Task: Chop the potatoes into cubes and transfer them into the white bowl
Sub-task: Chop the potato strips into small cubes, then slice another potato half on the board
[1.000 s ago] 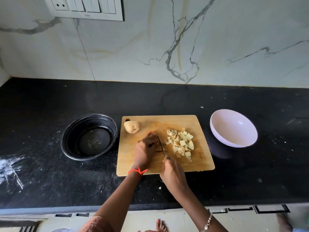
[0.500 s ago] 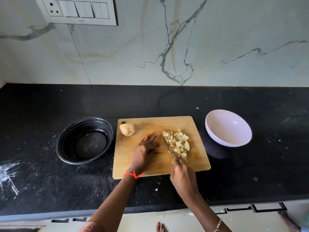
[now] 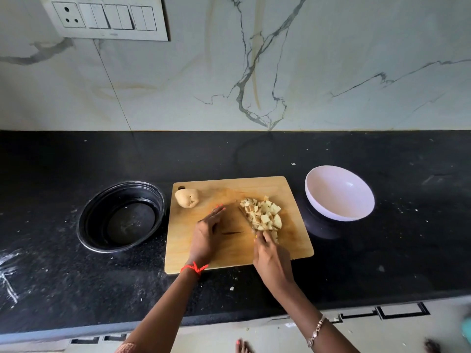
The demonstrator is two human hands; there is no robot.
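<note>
Your right grip (image 3: 272, 261) curls round the knife (image 3: 246, 218), blade pointing away-left along the potato cubes (image 3: 266, 215); left grip (image 3: 206, 233) flat; black surface (image 3: 382, 250), marble wall (image 3: 331, 72).

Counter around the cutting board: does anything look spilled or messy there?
Yes, slightly: white powdery smears streak the black counter at its far left edge, and small pale crumbs lie scattered in front of the cutting board. The potato cubes themselves sit piled on the board.
</note>
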